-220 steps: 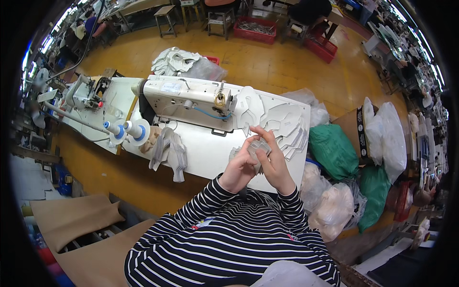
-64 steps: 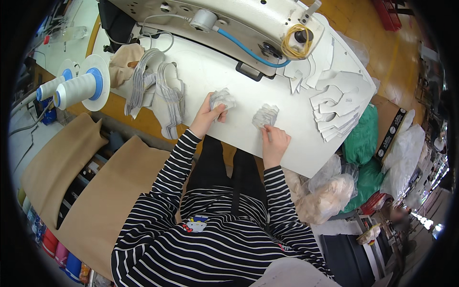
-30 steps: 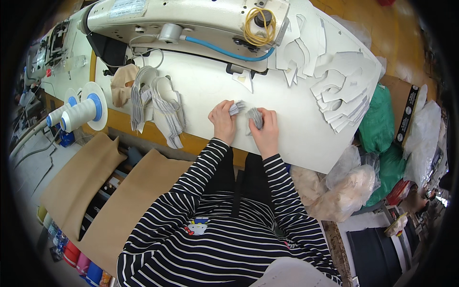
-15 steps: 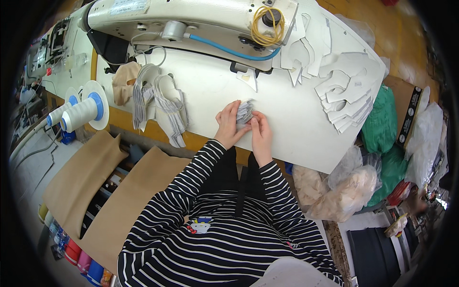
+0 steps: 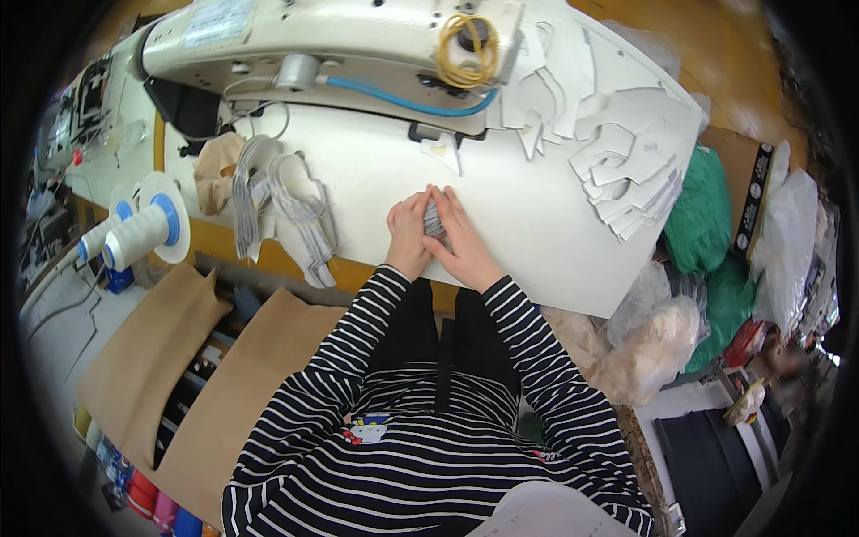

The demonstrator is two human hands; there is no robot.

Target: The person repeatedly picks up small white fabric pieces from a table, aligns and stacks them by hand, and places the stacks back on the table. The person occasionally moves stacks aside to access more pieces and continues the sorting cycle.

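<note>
Between my two hands, close to the table's front edge, is a small stack of grey-white cut pieces (image 5: 433, 219). My left hand (image 5: 409, 234) closes on the stack's left side. My right hand (image 5: 467, 243) presses from the right, its fingers held together and slanting along the stack up to the left fingertips. Much of the stack is hidden behind the fingers. Beyond my hands, a small white cut piece (image 5: 442, 154) lies beside the sewing machine's base. Left of them sit bundled grey-white curved pieces (image 5: 300, 210), some hanging over the table edge.
A sewing machine (image 5: 376, 45) with a blue hose spans the back of the white table (image 5: 519, 224). White cut pieces (image 5: 626, 152) lie spread at right. Thread cones (image 5: 134, 240) stand at left, near tan sheets (image 5: 242, 385). Green bags (image 5: 696, 210) and clear bags (image 5: 649, 353) crowd the right side.
My right hand has turned and flattened against the stack, covering more of it. Both hands have drawn closer together around it. The whole view has shifted slightly.
</note>
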